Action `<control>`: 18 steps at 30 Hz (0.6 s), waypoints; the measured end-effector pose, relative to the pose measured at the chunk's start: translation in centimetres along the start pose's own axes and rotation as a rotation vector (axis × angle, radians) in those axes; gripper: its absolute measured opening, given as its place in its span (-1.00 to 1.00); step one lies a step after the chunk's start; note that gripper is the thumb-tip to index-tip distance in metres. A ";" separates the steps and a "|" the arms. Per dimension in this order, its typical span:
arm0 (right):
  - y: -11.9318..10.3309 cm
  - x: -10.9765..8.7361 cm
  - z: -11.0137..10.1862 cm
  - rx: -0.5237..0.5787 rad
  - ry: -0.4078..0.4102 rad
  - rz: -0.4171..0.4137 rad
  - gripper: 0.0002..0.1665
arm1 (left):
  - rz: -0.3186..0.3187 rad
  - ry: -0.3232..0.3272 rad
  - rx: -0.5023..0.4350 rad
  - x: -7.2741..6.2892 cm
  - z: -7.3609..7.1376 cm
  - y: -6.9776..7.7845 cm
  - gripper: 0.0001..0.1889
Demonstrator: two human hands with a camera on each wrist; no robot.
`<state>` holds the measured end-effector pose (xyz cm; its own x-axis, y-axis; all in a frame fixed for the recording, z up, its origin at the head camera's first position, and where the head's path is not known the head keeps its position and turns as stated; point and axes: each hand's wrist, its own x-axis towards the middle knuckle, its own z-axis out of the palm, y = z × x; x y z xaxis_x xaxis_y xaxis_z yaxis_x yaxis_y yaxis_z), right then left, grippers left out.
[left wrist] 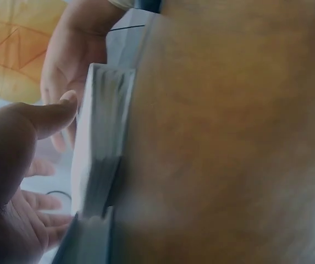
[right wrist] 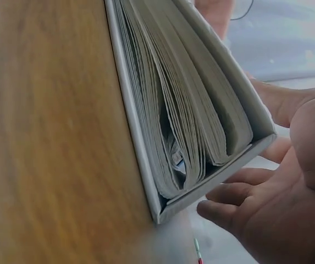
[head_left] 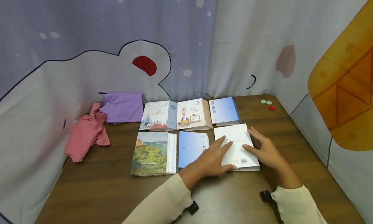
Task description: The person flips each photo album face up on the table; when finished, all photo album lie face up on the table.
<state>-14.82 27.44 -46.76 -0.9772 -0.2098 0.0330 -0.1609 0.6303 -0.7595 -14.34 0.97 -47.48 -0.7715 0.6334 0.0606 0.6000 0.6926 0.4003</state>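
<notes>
A white photo album (head_left: 237, 154) lies back cover up on the table, its barcode toward the near edge. Over its left side my left hand (head_left: 211, 159) spreads its fingers, with the thumb near the front edge. My right hand (head_left: 266, 151) is at the right side, thumb over the cover and fingers along the far right corner. From the right wrist view, the thick inner pages (right wrist: 184, 99) show between the covers, with the fingers loosely extended beside the spine. Just left of it, a blue album (head_left: 190, 149) is partly hidden by my left hand.
Behind stand two illustrated albums (head_left: 155, 115) and a blue Polaroid album (head_left: 222, 110). A landscape photo album (head_left: 150, 154) lies front left. Purple cloth (head_left: 123, 107) and pink cloth (head_left: 85, 135) lie at the left. Green buttons (head_left: 263, 101) and a red button (head_left: 271, 108) sit back right.
</notes>
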 end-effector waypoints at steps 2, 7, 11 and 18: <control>0.1 -0.2 0.1 0.000 -0.018 0.017 0.01 | 0.001 0.005 -0.011 0.0 0.3 0.3 -0.03; 0.2 -0.1 0.8 0.014 -0.054 0.005 0.07 | -0.024 0.020 -0.032 0.1 0.8 0.3 -0.04; 0.2 -0.1 0.9 0.001 -0.062 -0.026 0.13 | -0.040 0.023 -0.042 0.2 1.0 0.3 -0.06; -0.2 -0.7 0.5 0.025 -0.089 -0.011 0.22 | -0.031 0.039 -0.052 0.2 1.5 0.4 -0.05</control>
<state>-14.09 27.09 -46.94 -0.9589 -0.2832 -0.0158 -0.1671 0.6092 -0.7752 -13.91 1.85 -48.67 -0.7978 0.5971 0.0829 0.5648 0.6922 0.4493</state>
